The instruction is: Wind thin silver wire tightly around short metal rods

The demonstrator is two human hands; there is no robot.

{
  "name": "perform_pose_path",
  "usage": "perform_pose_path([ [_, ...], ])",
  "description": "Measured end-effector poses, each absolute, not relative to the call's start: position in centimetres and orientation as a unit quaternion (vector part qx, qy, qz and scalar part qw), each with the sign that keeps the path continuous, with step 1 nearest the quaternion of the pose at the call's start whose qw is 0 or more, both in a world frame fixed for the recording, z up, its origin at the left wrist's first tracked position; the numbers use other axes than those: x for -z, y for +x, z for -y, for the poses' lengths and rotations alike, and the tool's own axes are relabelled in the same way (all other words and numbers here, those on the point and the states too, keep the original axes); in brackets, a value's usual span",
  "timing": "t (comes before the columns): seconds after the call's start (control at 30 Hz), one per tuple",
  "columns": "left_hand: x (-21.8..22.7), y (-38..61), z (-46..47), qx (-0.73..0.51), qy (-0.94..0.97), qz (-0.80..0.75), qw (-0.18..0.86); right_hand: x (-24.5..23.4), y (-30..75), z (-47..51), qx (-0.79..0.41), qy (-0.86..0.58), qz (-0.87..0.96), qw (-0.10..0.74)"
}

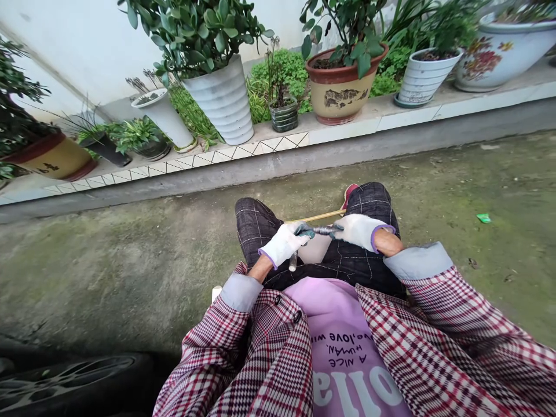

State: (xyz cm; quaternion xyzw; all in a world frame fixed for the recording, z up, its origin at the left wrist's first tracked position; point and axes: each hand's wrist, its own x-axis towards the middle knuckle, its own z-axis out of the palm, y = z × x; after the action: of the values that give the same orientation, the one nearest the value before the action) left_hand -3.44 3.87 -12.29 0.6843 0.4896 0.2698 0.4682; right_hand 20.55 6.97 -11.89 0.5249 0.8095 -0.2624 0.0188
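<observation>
My left hand point(284, 240), in a white glove with dark grip fingers and a purple cuff, is closed around the left end of a grey ribbed rod point(322, 230). From below that hand sticks a short grey bar point(293, 262); whether it joins the rod is hidden by the glove. My right hand point(358, 230), gloved alike, closes its fingers on the rod's right end. Both hands are held above my lap, between the knees. Just beyond them a thin yellowish stick point(317, 216) runs across from knee to knee.
Potted plants stand along a tiled ledge point(339, 134) ahead, among them a white ribbed pot point(223, 104) and a red-rimmed pot point(343, 92). A green wrapper point(483, 218) lies on the concrete floor at right. A wheel point(73, 388) is at lower left.
</observation>
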Motion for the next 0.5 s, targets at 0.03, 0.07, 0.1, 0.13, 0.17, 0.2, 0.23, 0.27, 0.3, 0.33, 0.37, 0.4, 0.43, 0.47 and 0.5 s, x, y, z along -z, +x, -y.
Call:
perform_pose_path([
  [0.03, 12.3, -3.2, -3.7, -0.272, 0.669, -0.488, 0.491, 11.8, 20.7, -7.3, 0.246, 0.540, -0.805, 0.006],
  [0.07, 12.2, -3.0, -3.6, -0.276, 0.650, -0.485, 0.517, 11.6, 20.8, -7.4, 0.239, 0.554, -0.797, -0.018],
  [0.1, 12.2, -2.8, -3.5, -0.281, 0.631, -0.479, 0.542, 11.5, 20.9, -7.4, 0.247, 0.565, -0.785, -0.053],
  [0.13, 12.1, -2.6, -3.4, -0.283, 0.615, -0.472, 0.564, 11.3, 20.8, -7.3, 0.279, 0.572, -0.766, -0.096],
  [0.17, 11.9, -2.5, -3.4, -0.285, 0.604, -0.464, 0.582, 11.1, 20.8, -7.1, 0.333, 0.569, -0.738, -0.145],
  [0.2, 11.8, -2.5, -3.3, -0.287, 0.596, -0.454, 0.597, 10.9, 20.7, -6.8, 0.403, 0.555, -0.702, -0.193],
  [0.23, 11.7, -2.4, -3.2, -0.290, 0.593, -0.441, 0.608, 10.7, 20.6, -6.4, 0.478, 0.528, -0.663, -0.232],
  [0.27, 11.6, -2.4, -3.2, -0.294, 0.593, -0.428, 0.616, 10.4, 20.5, -6.1, 0.541, 0.497, -0.628, -0.257],
  [0.3, 11.6, -2.5, -3.3, -0.299, 0.593, -0.417, 0.621, 10.2, 20.4, -5.8, 0.588, 0.466, -0.603, -0.273],
  [0.33, 11.7, -2.6, -3.3, -0.301, 0.595, -0.410, 0.622, 10.1, 20.4, -5.5, 0.622, 0.436, -0.588, -0.278],
  [0.37, 11.7, -2.7, -3.5, -0.301, 0.601, -0.408, 0.618, 9.9, 20.5, -5.4, 0.645, 0.411, -0.582, -0.275],
  [0.4, 11.8, -2.8, -3.6, -0.298, 0.611, -0.415, 0.605, 9.7, 20.5, -5.3, 0.662, 0.391, -0.585, -0.259],
  [0.43, 12.0, -2.9, -3.8, -0.296, 0.624, -0.427, 0.584, 9.6, 20.6, -5.2, 0.676, 0.374, -0.593, -0.228],
  [0.47, 12.1, -3.0, -4.0, -0.293, 0.638, -0.441, 0.559, 9.4, 20.7, -5.2, 0.684, 0.360, -0.605, -0.190],
  [0.5, 12.2, -3.2, -4.2, -0.290, 0.650, -0.453, 0.537, 9.3, 20.7, -5.2, 0.685, 0.347, -0.623, -0.148],
])
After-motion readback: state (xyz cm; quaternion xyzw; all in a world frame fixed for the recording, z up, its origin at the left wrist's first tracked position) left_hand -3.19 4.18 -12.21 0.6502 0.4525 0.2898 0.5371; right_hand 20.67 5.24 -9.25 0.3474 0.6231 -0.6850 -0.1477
